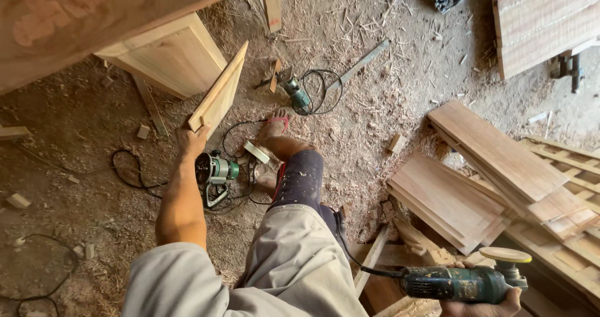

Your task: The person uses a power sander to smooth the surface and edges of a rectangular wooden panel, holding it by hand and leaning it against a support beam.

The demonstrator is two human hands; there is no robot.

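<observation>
Two hands busy here: nearest, the right hand (481, 303) is wrapped under a green disc sander (465, 281), pad facing up, its cord (350, 254) trailing across the leg. Further out, the left hand (190, 140) clamps fingers round the lower end of a tilted wooden panel (220, 95). Just below those fingers sits a router (212, 172) amid looping cables. Risk, I'd say: a foot snagging cable, or the one-handed panel slipping.
</observation>
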